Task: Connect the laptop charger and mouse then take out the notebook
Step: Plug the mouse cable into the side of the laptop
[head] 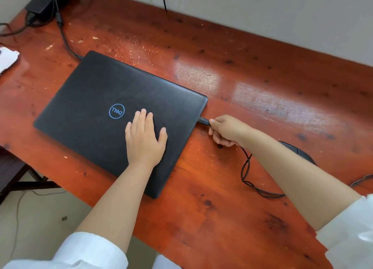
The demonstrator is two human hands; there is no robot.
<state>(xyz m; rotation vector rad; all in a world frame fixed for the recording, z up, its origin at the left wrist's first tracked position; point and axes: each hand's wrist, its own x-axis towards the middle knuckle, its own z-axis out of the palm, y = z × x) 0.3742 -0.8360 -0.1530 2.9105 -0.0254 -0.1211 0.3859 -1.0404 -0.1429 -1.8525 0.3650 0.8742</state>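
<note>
Pressing my left hand (144, 136) flat, fingers spread, on the closed Dell laptop (113, 115) keeps it from sliding while my right hand (227, 130) pinches the mouse's USB plug (203, 121) at its side port.

A plain study or office corner: a reddish wooden desk (222, 71) against a bare pale wall (262, 10), a closed laptop (96, 99), cables, a power brick (42, 2).
</note>
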